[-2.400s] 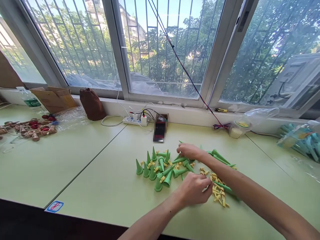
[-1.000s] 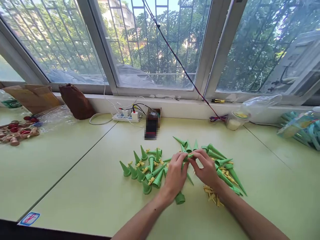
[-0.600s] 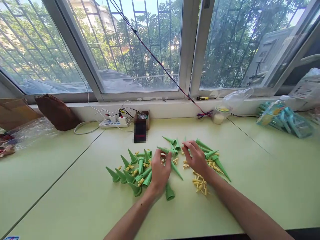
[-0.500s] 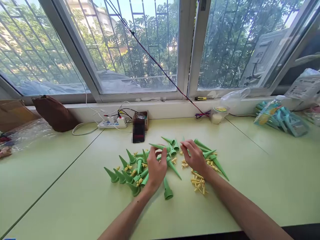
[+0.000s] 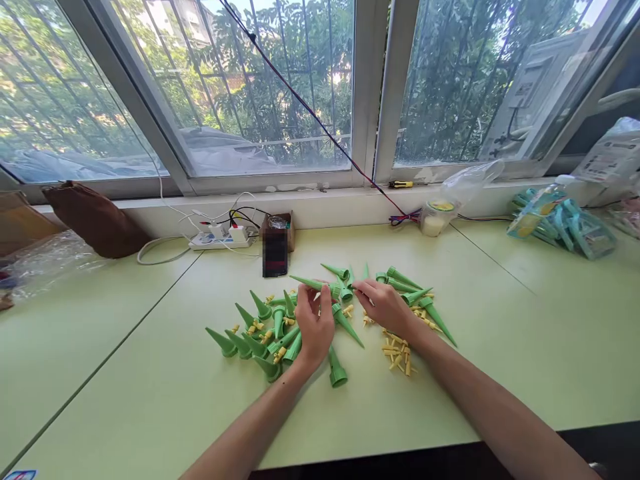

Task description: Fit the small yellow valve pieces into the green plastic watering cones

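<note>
My left hand (image 5: 315, 330) is closed on a hollow green plastic spike (image 5: 309, 283), its tip pointing left and its wide collar to the right. Close to that collar, my right hand (image 5: 386, 305) has its fingertips pinched together; whatever they hold is too small to make out. Several more green spikes (image 5: 220, 343) stand or lie to the left of my left hand, some with small yellow pieces among them. One loose spike (image 5: 338, 373) lies in front, between my forearms. Below my right hand is a pile of small yellow plastic nozzles (image 5: 397, 355).
More green spikes (image 5: 439, 321) lie right of my right hand. At the back stand a power strip (image 5: 220, 241), a small box with a dark phone-like object (image 5: 275, 257), and a tub in a plastic bag (image 5: 436, 220). Teal packages (image 5: 565, 220) lie far right, a brown bag (image 5: 95, 220) far left.
My right hand has moved left, bringing its fingertips close to the collar of the spike in my left hand. My left hand keeps its hold. The camera view has shifted slightly.
</note>
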The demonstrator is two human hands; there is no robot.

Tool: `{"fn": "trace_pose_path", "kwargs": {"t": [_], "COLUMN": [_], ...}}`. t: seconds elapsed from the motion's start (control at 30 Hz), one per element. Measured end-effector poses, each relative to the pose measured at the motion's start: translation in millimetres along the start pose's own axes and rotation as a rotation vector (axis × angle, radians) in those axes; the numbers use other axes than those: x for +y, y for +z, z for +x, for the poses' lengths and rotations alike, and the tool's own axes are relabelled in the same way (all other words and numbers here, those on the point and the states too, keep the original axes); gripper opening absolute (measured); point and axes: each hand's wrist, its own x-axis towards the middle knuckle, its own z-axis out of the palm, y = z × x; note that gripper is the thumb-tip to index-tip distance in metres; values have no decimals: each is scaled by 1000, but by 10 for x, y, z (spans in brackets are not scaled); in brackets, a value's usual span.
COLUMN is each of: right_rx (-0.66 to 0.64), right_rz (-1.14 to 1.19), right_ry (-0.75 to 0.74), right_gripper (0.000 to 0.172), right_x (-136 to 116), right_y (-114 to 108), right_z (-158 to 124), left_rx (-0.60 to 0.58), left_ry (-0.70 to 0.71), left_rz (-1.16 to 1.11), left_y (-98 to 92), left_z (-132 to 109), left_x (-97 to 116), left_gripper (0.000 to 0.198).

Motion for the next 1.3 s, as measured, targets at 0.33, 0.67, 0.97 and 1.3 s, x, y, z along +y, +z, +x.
{"fn": "trace_pose_path", "kwargs": {"t": [0.33, 0.67, 0.97, 1.3], "right_rx": [-136, -290, -414, -297], "right_rz": [-78, -107, -164, 48], "right_ry": [43, 26, 72, 3], "right_gripper": [11, 28, 15, 15], "right_x": [-11, -230, -335, -288], "right_y": [9, -93, -56, -192], "right_z": [-5, 36, 37, 32], "left_rx": [45, -49, -214, -395], "left_ry": [61, 177, 460, 802], "left_rz": [30, 158, 276, 326], "left_y": [-34, -16, 10, 60], "left_z": [-1, -62, -153, -343], "left_x": [52, 85, 142, 226], "left_gripper": [20, 17, 7, 5]}}
